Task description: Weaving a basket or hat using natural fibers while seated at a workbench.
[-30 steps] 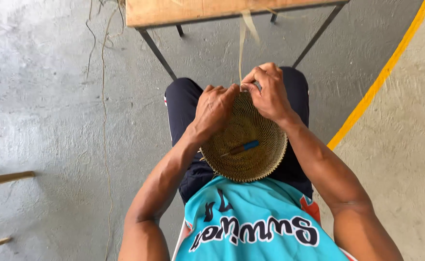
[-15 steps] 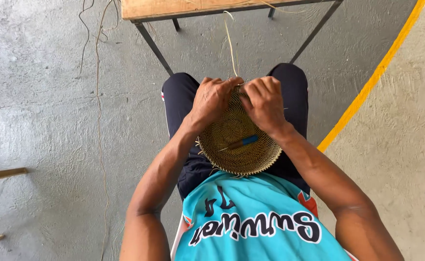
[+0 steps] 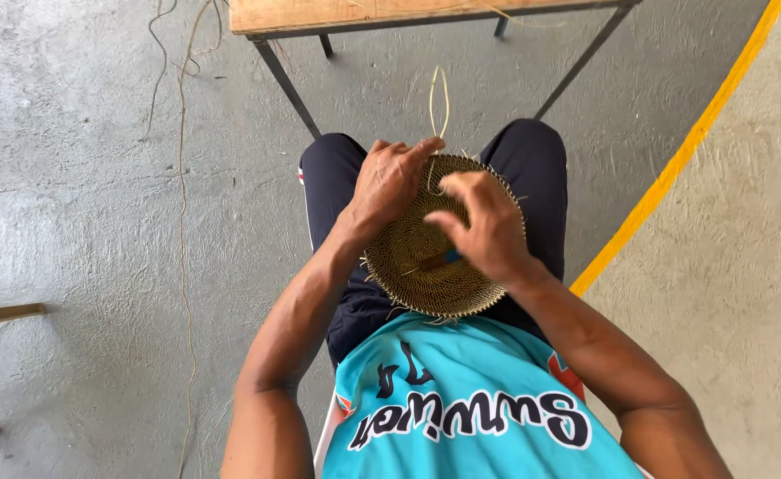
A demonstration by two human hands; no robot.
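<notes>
Risk assessment: the pale fibre strand [image 3: 439,102] stands in a narrow loop above the far edge of the round woven basket base [image 3: 426,266]. If that loop is drawn down unevenly, it could kink or snap, or the stitch could seat slack against the coil. The loose fibre ends bristling around the edge could also snag the strand as it tightens. The piece rests only on the person's lap, over the dark trousers [image 3: 532,155]; a hard pull with the left hand's hold slackened could tilt or slide it off the thighs.

Hands: the left hand [image 3: 389,188] has its grip closed on the far left edge of the base, fingers curled over the rim near the foot of the loop. The right hand [image 3: 484,226] lies across the upper face, fingers bent in a narrow pinch; whether it actually holds the strand cannot be told, as the fingertips cover that spot.

Condition of the piece: a coiled disc, golden brown, tightly and evenly stitched in concentric rows, slightly dished. A small blue-handled tool [image 3: 439,260] lies near its centre, partly under the right hand.

Surroundings: a wooden counter [image 3: 337,13] on dark metal legs stands just ahead of the knees; further loose fibres [image 3: 180,177] trail on the concrete floor [image 3: 71,222] to the left.
</notes>
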